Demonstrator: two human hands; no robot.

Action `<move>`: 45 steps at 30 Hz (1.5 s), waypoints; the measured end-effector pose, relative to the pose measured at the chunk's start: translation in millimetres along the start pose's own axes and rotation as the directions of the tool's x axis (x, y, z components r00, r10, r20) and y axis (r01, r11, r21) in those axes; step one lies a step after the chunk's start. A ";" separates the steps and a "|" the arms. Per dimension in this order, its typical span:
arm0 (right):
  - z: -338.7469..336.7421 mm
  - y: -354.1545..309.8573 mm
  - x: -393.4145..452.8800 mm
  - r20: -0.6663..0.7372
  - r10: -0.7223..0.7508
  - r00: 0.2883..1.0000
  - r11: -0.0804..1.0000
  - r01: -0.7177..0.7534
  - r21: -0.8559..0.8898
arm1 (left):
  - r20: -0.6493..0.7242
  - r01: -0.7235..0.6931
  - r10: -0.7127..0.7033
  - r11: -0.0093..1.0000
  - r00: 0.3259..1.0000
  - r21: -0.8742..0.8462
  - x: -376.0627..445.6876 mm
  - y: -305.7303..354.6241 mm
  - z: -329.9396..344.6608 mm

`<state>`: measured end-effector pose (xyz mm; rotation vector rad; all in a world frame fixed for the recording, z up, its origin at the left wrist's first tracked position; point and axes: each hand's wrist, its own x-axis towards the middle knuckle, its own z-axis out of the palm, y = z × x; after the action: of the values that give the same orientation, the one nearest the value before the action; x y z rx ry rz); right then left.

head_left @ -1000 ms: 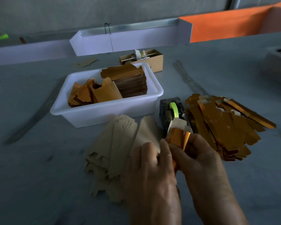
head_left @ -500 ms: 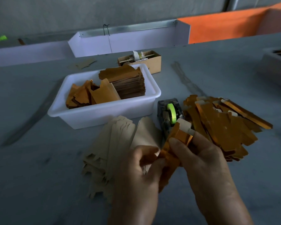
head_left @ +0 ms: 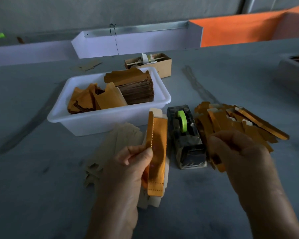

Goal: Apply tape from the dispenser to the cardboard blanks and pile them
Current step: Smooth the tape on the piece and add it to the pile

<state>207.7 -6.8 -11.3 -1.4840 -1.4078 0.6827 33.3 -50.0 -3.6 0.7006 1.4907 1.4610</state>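
The gold cardboard blank stands lengthwise at lower centre, pinched along its left edge by the left hand. The right hand hovers at right with fingers loosely curled, holding nothing I can see. Between them sits the black tape dispenser on a grey table; a taped pile lies at right and a white tub behind.

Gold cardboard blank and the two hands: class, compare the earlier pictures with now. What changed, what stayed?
The right hand let go of the gold blank and moved right, fingers curled; whether it pinches tape is unclear. The left hand now grips the blank alone, left of the tape dispenser. Dispenser, white tub, both piles: unmoved.
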 end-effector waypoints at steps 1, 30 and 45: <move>-0.3 2.7 1.1 0.014 0.005 1.000 1.000 -0.005 -0.019 | -0.014 0.001 -0.001 1.000 1.000 -0.003 0.4 -1.8 1.5; 30.1 1.9 4.3 0.185 0.280 0.942 0.852 -0.333 0.404 | 0.168 0.112 -0.101 0.992 0.981 -0.057 4.7 -16.0 40.1; 32.9 9.9 -17.0 -0.041 0.020 0.999 0.987 -0.026 -0.158 | 0.267 0.023 -0.015 0.999 0.964 -0.026 7.5 -17.2 40.6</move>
<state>179.9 -13.8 -36.7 -1.6311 -1.4437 0.5629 69.2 -27.3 -17.4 0.8278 1.2632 1.3137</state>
